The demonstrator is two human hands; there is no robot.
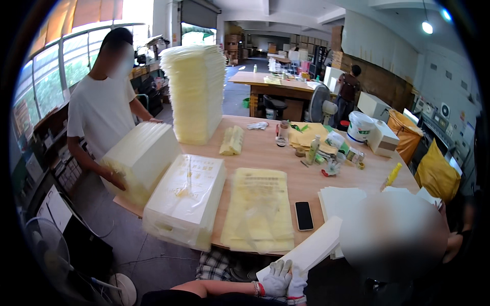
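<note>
Both my hands wear whitish knit gloves with red-trimmed cuffs, close together at the table's near edge. My left hand (276,281) lies with fingers stretched over the near end of a long white stack of sheets or card (309,245), which slants past the edge. Beside it, touching, is my right hand (296,289); its fingers are partly hidden and the grip cannot be made out. More white sheets (334,200) lie to the right. Left of the stack are a black phone (303,216) and flat yellowish plastic bags (259,204).
A plastic-wrapped white bundle (191,188) and tall pile of pale-yellow bags (193,97) stand left. A person (104,112) in white holds another bag block (145,153). A blurred person (393,234) leans in right. Beyond are a yellow bottle (392,174), white bucket (360,127) and fan (320,104).
</note>
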